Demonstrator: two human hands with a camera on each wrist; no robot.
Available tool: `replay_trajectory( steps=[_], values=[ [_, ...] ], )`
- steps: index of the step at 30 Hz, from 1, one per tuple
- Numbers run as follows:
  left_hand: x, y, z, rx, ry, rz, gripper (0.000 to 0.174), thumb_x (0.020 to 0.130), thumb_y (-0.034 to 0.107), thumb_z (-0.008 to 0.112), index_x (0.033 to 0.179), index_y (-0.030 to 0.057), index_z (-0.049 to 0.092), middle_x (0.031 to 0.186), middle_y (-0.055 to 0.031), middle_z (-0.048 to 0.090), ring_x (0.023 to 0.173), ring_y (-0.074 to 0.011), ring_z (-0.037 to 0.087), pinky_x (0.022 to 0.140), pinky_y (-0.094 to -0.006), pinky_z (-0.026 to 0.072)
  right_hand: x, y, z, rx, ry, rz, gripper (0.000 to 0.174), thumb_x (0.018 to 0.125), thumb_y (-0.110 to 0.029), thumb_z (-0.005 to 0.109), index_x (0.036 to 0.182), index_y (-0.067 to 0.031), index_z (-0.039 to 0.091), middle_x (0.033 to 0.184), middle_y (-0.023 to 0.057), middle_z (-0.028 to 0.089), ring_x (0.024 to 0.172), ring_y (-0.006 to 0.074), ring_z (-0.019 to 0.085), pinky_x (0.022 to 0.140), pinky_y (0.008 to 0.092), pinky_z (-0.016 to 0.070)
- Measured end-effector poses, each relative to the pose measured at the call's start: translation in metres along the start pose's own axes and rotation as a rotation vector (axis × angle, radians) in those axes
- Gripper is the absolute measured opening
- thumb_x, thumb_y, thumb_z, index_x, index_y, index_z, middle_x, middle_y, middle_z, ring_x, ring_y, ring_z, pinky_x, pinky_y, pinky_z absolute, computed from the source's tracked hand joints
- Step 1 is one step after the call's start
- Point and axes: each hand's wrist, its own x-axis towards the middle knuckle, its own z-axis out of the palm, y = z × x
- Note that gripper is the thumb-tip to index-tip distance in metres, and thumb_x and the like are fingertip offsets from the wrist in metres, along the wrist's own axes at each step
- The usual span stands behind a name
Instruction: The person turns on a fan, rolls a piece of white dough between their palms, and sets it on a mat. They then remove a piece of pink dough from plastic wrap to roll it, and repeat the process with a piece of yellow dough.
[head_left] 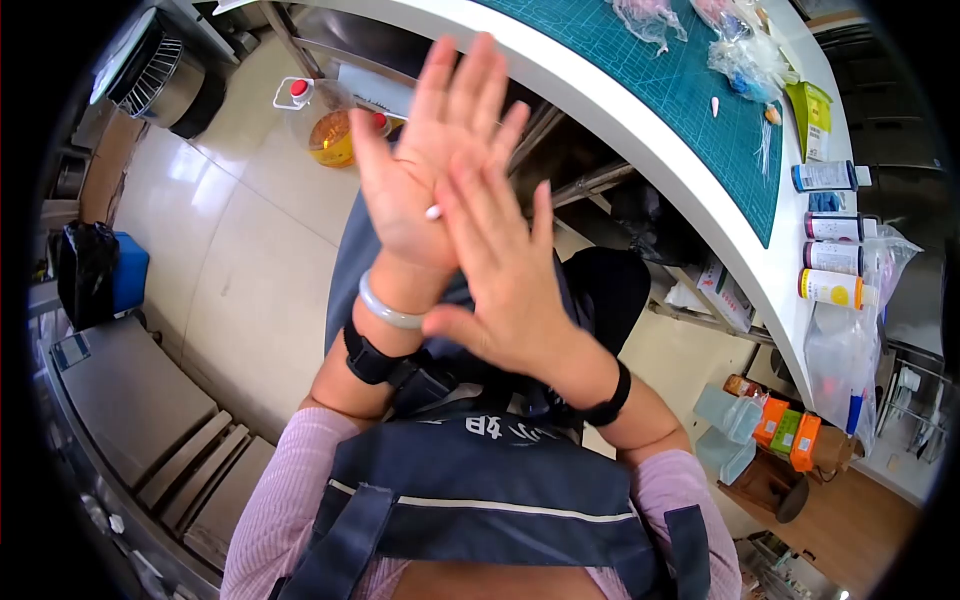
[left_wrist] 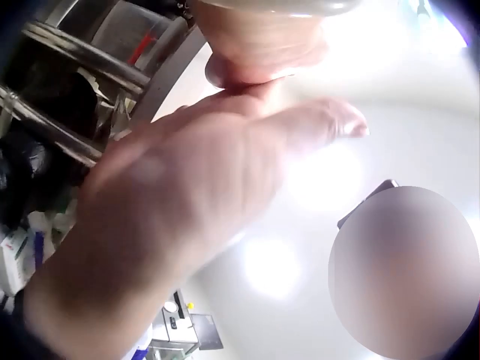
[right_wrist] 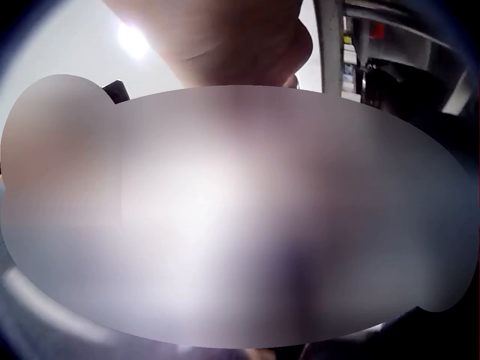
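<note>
My left hand [head_left: 415, 170] is held palm up with its fingers straight and spread, a pale bangle [head_left: 388, 308] round its wrist. Over that palm lies my right hand [head_left: 505, 260], palm down, its straight fingers resting across the left one's inner side. A small white lump [head_left: 433, 212], like soft clay, shows on the left palm at the edge of the right fingers. In the left wrist view the right hand [left_wrist: 187, 180] is blurred and reaches across under the left wrist. Most of the right wrist view is smeared out, with only part of a hand at its top.
A white curved table [head_left: 640, 165] with a teal cutting mat [head_left: 600, 60] stands ahead to the right. On it are a white teardrop-shaped piece [head_left: 715, 106], plastic bags [head_left: 745, 60], a green packet [head_left: 812, 120] and several small bottles [head_left: 830, 288]. An oil jug [head_left: 330, 135] stands on the floor.
</note>
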Motion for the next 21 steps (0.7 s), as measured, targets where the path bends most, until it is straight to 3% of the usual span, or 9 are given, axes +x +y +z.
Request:
replay_trajectory(
  steps=[2, 4, 5, 9, 11, 14, 15, 20, 21],
  values=[
    [0.005, 0.008, -0.005, -0.012, 0.0, 0.045, 0.08, 0.089, 0.066, 0.008, 0.145, 0.0109, 0.02, 0.15, -0.0123, 0.022, 0.14, -0.0263, 0.017, 0.112, -0.0439, 0.0148, -0.01, -0.009, 0.008, 0.09, -0.064, 0.007, 0.096, 0.08, -0.073, 0.034, 0.14, 0.0018, 0.028, 0.147, 0.0213, 0.024, 0.137, 0.0388, 0.02, 0.102, 0.066, 0.0075],
    [0.003, 0.004, -0.004, 0.152, 0.099, 0.078, 0.08, 0.089, 0.066, 0.01, 0.145, 0.011, 0.021, 0.15, -0.0121, 0.023, 0.14, -0.0259, 0.017, 0.112, -0.0439, 0.0157, -0.007, -0.003, 0.011, 0.002, 0.026, 0.01, 0.092, 0.077, -0.069, 0.045, 0.137, 0.0003, 0.036, 0.145, 0.0186, 0.029, 0.136, 0.0341, 0.025, 0.099, 0.0682, 0.014],
    [0.0, 0.0, -0.007, -0.049, -0.02, -0.011, 0.08, 0.088, 0.067, 0.011, 0.145, 0.0108, 0.02, 0.15, -0.013, 0.021, 0.14, -0.0261, 0.016, 0.112, -0.0436, 0.0157, -0.001, 0.003, 0.013, -0.007, 0.092, 0.02, 0.092, 0.077, -0.069, 0.044, 0.137, 0.0002, 0.035, 0.145, 0.0189, 0.029, 0.136, 0.0353, 0.024, 0.099, 0.0683, 0.0138],
    [-0.004, -0.01, 0.0, -0.172, -0.038, -0.15, 0.081, 0.09, 0.064, 0.009, 0.145, 0.0066, 0.019, 0.15, -0.0175, 0.018, 0.14, -0.0296, 0.014, 0.112, -0.0437, 0.0168, 0.012, 0.017, 0.003, 0.02, 0.145, 0.034, 0.095, 0.081, -0.073, 0.031, 0.141, 0.0006, 0.028, 0.148, 0.0213, 0.02, 0.138, 0.0401, 0.015, 0.103, 0.0638, 0.0069],
    [-0.004, -0.006, 0.004, -0.249, -0.04, -0.153, 0.081, 0.09, 0.063, 0.007, 0.145, 0.0051, 0.02, 0.15, -0.0191, 0.017, 0.14, -0.0312, 0.015, 0.112, -0.0442, 0.0172, 0.012, 0.02, -0.003, 0.158, 0.252, 0.055, 0.091, 0.078, -0.066, 0.048, 0.138, 0.0014, 0.033, 0.146, 0.0211, 0.027, 0.136, 0.0401, 0.021, 0.1, 0.0664, 0.0137],
    [-0.005, -0.009, 0.005, -0.17, -0.022, -0.153, 0.081, 0.09, 0.064, 0.007, 0.145, 0.006, 0.021, 0.15, -0.0191, 0.017, 0.14, -0.0307, 0.015, 0.112, -0.0448, 0.0176, 0.011, 0.019, -0.004, 0.012, 0.211, -0.007, 0.091, 0.077, -0.065, 0.05, 0.138, 0.0011, 0.033, 0.146, 0.0211, 0.026, 0.136, 0.041, 0.021, 0.1, 0.0655, 0.0141],
    [-0.005, -0.009, 0.005, -0.172, -0.021, -0.157, 0.081, 0.09, 0.064, 0.007, 0.145, 0.006, 0.021, 0.15, -0.0191, 0.017, 0.14, -0.0307, 0.015, 0.112, -0.0448, 0.0176, 0.011, 0.017, 0.0, -0.01, 0.125, 0.023, 0.094, 0.081, -0.074, 0.031, 0.139, 0.0002, 0.032, 0.148, 0.0205, 0.023, 0.137, 0.0392, 0.018, 0.103, 0.064, 0.0093],
    [0.0, 0.008, -0.008, 0.007, -0.072, -0.041, 0.076, 0.092, 0.059, 0.004, 0.145, 0.0057, 0.016, 0.151, -0.0163, 0.015, 0.141, -0.0293, 0.013, 0.112, -0.0479, 0.0176, -0.005, -0.003, 0.008, -0.026, -0.003, -0.012, 0.095, 0.079, -0.073, 0.037, 0.137, 0.0018, 0.035, 0.145, 0.0205, 0.029, 0.136, 0.0368, 0.024, 0.101, 0.065, 0.0116],
    [-0.001, 0.008, -0.009, 0.016, -0.051, -0.031, 0.077, 0.091, 0.06, 0.004, 0.145, 0.0065, 0.016, 0.151, -0.0163, 0.015, 0.141, -0.0291, 0.013, 0.112, -0.0474, 0.0176, -0.006, -0.003, 0.01, 0.013, 0.039, -0.006, 0.092, 0.077, -0.069, 0.043, 0.135, 0.0018, 0.038, 0.144, 0.0192, 0.031, 0.135, 0.0347, 0.027, 0.101, 0.0653, 0.0138]
  ],
)
